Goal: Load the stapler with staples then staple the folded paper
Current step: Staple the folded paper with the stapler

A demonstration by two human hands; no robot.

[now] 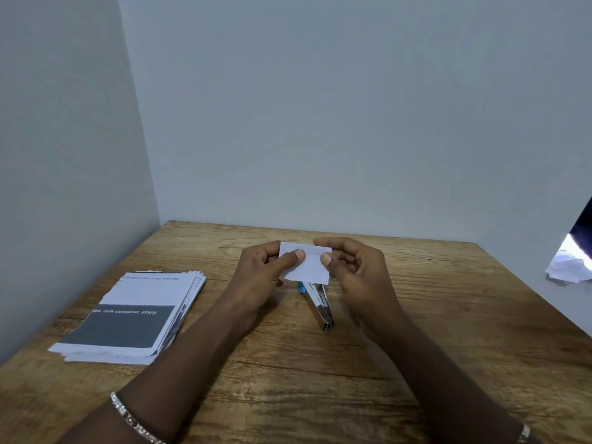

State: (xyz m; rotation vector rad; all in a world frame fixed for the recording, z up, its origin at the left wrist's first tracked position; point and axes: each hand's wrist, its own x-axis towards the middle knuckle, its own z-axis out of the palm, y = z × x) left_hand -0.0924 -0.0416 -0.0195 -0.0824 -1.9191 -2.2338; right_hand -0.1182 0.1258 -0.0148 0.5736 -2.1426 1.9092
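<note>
A small folded white paper (310, 266) is held up above the wooden table, with a row of staples showing along its upper part. My left hand (262, 270) pinches its left edge, thumb on the front. My right hand (354, 267) pinches its right edge the same way. Below the paper a metal stapler (320, 307) with a blue end lies on the table between my wrists, its far end hidden behind the paper.
A stack of printed sheets (134, 318) lies on the table's (448, 315) left side. Grey walls close the back and left. Crumpled white paper (568, 269) shows beyond the table's right edge.
</note>
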